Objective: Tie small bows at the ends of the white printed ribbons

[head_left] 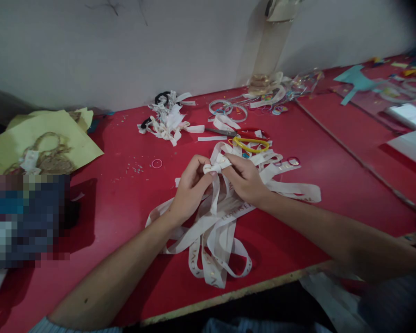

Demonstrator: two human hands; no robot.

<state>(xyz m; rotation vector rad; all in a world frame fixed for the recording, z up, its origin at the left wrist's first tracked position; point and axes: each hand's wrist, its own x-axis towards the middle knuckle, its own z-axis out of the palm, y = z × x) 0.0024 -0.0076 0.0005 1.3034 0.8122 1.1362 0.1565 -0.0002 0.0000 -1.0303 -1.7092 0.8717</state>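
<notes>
Both hands meet over the middle of a red table [118, 203]. My left hand [190, 187] and my right hand [244, 178] pinch the same folded piece of white ribbon [217, 164] between their fingertips. Long loose strands of white ribbon with gold lettering [211, 240] hang from the pinch and pile on the table under my wrists. Red-handled scissors [244, 133] and yellow hair rings [251, 144] lie just beyond my hands.
A heap of finished white ribbon bows with black bands [168, 120] lies at the back. A clear bottle [268, 51] stands by the wall. Yellow paper [43, 138] sits at the left. A small pink ring [156, 163] lies loose.
</notes>
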